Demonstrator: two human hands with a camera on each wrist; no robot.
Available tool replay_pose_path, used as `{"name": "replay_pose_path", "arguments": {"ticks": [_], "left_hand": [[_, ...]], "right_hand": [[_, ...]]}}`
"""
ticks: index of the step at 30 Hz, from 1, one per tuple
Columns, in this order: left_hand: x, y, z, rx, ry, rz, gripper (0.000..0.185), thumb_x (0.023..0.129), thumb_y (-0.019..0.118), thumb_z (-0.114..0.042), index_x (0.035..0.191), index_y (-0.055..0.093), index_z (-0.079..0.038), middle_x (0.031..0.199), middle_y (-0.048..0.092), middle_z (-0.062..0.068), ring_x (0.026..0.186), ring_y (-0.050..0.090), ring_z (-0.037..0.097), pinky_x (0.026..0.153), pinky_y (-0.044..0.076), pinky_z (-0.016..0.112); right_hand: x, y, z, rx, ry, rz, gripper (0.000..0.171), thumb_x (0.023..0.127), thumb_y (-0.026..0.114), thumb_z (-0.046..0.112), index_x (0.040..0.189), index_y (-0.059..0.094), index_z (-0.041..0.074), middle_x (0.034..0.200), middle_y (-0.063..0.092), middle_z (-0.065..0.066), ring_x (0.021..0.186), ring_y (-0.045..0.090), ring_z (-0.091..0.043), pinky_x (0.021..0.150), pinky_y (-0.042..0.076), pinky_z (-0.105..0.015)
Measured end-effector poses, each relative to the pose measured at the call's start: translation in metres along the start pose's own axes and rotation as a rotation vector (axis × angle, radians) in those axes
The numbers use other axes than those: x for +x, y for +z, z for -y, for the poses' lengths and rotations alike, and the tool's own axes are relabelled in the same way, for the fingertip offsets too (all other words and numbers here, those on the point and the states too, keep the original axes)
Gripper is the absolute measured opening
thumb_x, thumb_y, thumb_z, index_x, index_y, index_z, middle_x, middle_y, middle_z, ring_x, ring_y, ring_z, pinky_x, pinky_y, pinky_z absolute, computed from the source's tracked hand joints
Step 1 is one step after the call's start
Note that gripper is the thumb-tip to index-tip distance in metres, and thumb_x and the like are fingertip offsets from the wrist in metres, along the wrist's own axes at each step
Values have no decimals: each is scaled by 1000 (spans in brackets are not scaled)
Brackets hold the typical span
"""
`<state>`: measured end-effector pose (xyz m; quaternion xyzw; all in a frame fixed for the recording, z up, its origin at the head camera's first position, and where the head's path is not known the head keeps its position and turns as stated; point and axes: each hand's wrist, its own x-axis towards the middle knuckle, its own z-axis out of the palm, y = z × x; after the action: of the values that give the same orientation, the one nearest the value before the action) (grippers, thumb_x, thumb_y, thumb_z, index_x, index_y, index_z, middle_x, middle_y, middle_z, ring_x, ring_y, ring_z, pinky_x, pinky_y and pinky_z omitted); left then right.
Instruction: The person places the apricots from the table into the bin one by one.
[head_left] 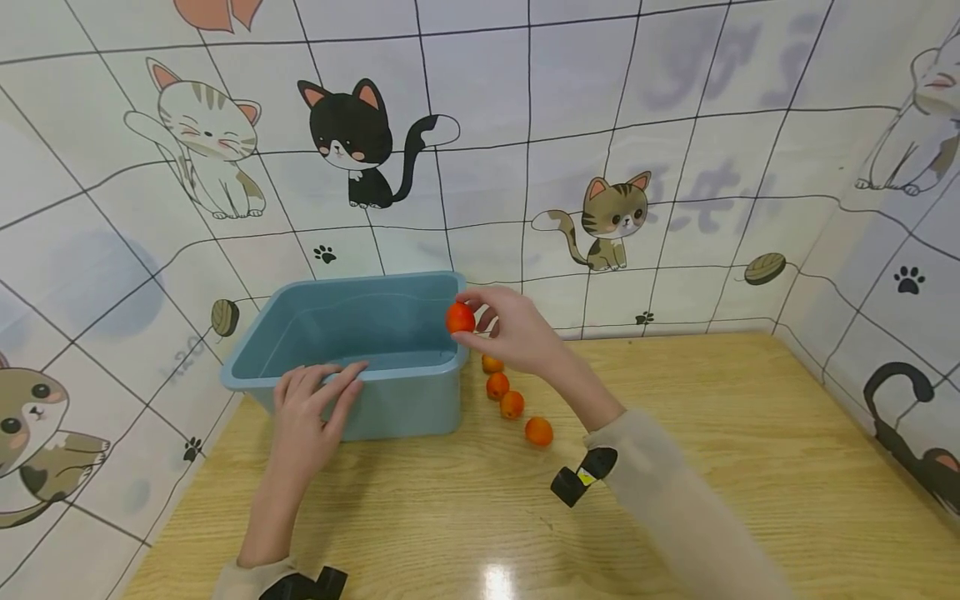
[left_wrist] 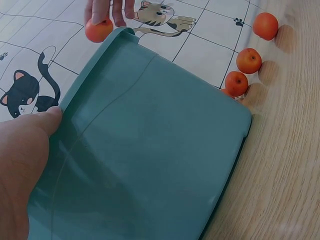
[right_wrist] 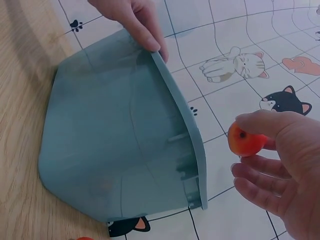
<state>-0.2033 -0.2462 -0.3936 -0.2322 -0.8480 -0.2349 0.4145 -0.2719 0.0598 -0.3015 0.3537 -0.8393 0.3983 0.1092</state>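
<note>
A blue plastic bin [head_left: 405, 408] stands on the table against the wall, left of centre. My left hand [head_left: 311, 417] holds its near rim, fingers over the edge and thumb on the outside. Above the bin's right rim, my right hand [head_left: 517, 329] pinches a small orange-red round fruit [head_left: 460, 317] between thumb and fingers. The right wrist view shows a dark spot on that fruit [right_wrist: 246, 141], which is apart from the bin. What lies on the bin's floor is partly hidden by the near wall.
Several similar fruits lie in a slanting row right of the bin, the nearest fruit [head_left: 538, 431] farthest from the wall. The wooden table [head_left: 720, 433] extends to the right. A wall covering [head_left: 487, 192] with printed cats rises behind and at both sides.
</note>
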Motion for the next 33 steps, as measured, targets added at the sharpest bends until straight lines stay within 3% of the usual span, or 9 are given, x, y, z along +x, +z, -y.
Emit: {"name": "replay_pose_path", "arguments": {"ticks": [6, 15, 28, 33], "left_hand": [[-1, -1, 1, 8, -3, 5, 33, 105, 56, -34, 122, 75, -13, 107, 66, 14, 105, 54, 37, 103, 27, 57], [0, 0, 0, 0, -1, -9, 28, 103, 60, -29, 122, 75, -14, 106, 66, 13, 104, 54, 35, 103, 28, 56], [0, 0, 0, 11, 7, 6, 37, 106, 53, -38, 121, 75, -12, 107, 66, 15, 105, 54, 37, 104, 27, 57], [1, -1, 0, 13, 12, 7, 41, 106, 51, -41, 120, 75, -11, 107, 66, 16, 105, 54, 37, 103, 27, 58]], "right_hand": [[10, 11, 8, -1, -33, 8, 43, 91, 78, 21, 126, 64, 2, 110, 66, -8, 84, 63, -20, 69, 55, -27], [16, 20, 14, -20, -24, 23, 45, 91, 78, 24, 129, 63, 3, 111, 65, -9, 86, 64, -24, 69, 54, -23], [12, 21, 14, 10, 3, 27, 46, 93, 76, 23, 132, 61, 5, 113, 65, -9, 87, 66, -23, 76, 57, -31], [10, 22, 11, 25, 5, 24, 45, 93, 76, 22, 132, 61, 4, 113, 65, -9, 85, 65, -20, 74, 56, -28]]}}
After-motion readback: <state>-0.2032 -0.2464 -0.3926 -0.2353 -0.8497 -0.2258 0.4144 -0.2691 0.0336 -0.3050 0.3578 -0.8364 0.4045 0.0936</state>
